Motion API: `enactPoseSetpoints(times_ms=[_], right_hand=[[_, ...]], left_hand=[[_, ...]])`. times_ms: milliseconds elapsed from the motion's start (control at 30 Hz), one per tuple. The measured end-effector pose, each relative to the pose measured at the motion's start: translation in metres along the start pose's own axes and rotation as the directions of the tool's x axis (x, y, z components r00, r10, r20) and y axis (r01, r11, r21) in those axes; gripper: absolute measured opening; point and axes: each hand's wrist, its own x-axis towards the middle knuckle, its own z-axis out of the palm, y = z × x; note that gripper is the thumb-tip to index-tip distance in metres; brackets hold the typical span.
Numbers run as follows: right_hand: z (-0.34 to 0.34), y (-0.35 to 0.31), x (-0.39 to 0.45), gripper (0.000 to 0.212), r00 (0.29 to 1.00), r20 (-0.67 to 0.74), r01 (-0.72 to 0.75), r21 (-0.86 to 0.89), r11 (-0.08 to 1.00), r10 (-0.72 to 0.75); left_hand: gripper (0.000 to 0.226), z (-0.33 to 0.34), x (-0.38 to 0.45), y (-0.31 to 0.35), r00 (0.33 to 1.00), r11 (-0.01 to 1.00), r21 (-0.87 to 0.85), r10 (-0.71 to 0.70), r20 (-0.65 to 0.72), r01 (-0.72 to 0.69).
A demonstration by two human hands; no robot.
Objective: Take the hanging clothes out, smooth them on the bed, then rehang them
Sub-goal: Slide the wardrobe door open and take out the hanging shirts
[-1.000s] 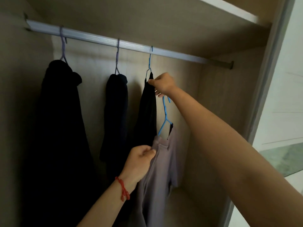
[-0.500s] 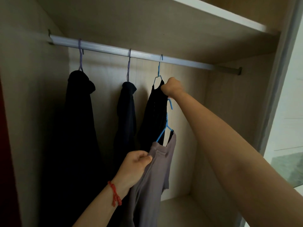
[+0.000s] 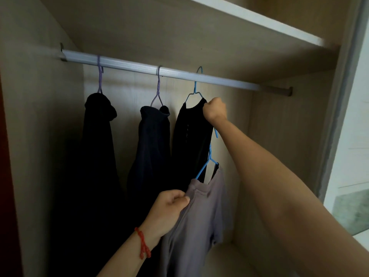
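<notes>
Looking into a wardrobe, with a rail (image 3: 179,73) running from upper left down toward the right under a shelf (image 3: 249,19). Hanging from the rail, three dark garments: a black coat (image 3: 97,140) at left on a purple hanger (image 3: 99,76), a navy top (image 3: 153,140) in the middle on a second purple hook (image 3: 158,86), and a black shirt (image 3: 191,136) right of centre on a blue hanger (image 3: 196,88) whose hook is sitting at the rail, though whether fully seated or lifting off cannot be told. Reaching up at centre right, right hand (image 3: 215,110) curling closed around the shirt's shoulder and the hanger there. Dangling below that hand, a second blue hanger (image 3: 207,162) carrying a grey shirt (image 3: 199,220), lower centre of the frame, just in front of the black shirt. Coming in from the bottom, left hand (image 3: 169,206) pinching the grey shirt's fabric near the collar between thumb and curled fingers, with a red cord (image 3: 142,244) tied around the wrist. Showing at the far right edge, a pale wall and a patch of green surface (image 3: 351,212).
</notes>
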Motion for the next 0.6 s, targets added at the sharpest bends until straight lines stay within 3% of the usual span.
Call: enactPoseSetpoints(times_ms=[267,600], right_hand=[[-0.004,0.001,0.009,0.023,0.999,-0.009,0.03,-0.061,0.998,-0.03],[0.0,-0.001,0.038,0.034,1.0,0.01,0.028,-0.091,0.995,-0.027]], left_hand=[[0.027,0.009,0.007,-0.001,0.999,1.0,-0.021,0.012,0.034,-0.012],[0.024,0.006,0.024,-0.006,0.999,0.999,-0.041,0.001,0.045,0.001]])
